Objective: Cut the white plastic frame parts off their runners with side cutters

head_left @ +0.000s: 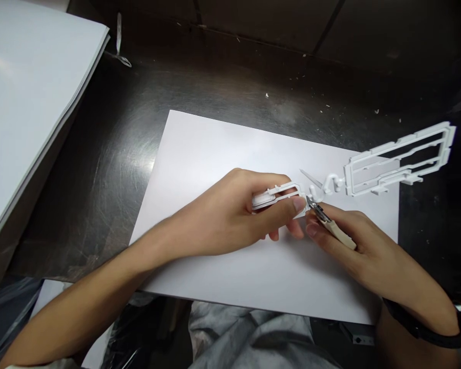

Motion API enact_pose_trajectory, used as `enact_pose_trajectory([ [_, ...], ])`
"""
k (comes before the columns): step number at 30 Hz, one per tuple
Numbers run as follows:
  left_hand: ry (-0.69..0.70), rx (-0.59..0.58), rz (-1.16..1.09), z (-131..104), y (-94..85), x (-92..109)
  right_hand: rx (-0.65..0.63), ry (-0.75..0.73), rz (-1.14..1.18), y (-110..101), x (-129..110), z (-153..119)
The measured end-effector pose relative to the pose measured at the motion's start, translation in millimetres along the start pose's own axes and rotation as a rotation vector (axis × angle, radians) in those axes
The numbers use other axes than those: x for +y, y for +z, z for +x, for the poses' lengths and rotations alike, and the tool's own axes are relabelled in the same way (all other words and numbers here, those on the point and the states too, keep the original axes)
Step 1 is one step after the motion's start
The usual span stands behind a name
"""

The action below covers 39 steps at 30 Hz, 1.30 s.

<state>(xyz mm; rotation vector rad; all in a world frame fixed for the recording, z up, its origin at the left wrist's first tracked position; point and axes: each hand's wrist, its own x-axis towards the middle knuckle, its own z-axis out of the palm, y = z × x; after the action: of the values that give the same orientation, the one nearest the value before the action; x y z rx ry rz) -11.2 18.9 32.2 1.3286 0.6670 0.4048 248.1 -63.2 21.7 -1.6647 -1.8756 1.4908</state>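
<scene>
My left hand (249,210) is closed around one end of a white plastic molded part, with the thumb lying across its narrow frame (288,192). From there a curved connecting piece (332,180) leads to a second, larger white frame (399,159) that sticks out to the upper right. In my right hand (353,241) is a small cutter with a cream handle (338,233), its metal head (314,205) right beside the left thumb at the joint of the plastic. A thin pointed sliver (311,178) shows behind the connecting piece; what it belongs to is unclear.
Beneath both hands lies a white sheet (215,138) on a dark metal table (130,123). White flat sheets (34,92) are stacked at upper left, near a thin strip (120,46). Small white scraps (267,95) dot the far tabletop.
</scene>
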Motion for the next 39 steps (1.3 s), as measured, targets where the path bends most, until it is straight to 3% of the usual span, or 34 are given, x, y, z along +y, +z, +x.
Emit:
enact_pose_trajectory([
  [9,-0.006,0.0,0.006,0,0.3,2,-0.027,-0.004,0.014,-3,2,-3],
  [28,0.134,0.025,0.259,1,-0.8,-6,0.138,-0.09,-0.17,2,5,7],
  [39,0.105,0.021,0.194,2,-5.6,-11,0.217,-0.121,-0.196,10,3,10],
])
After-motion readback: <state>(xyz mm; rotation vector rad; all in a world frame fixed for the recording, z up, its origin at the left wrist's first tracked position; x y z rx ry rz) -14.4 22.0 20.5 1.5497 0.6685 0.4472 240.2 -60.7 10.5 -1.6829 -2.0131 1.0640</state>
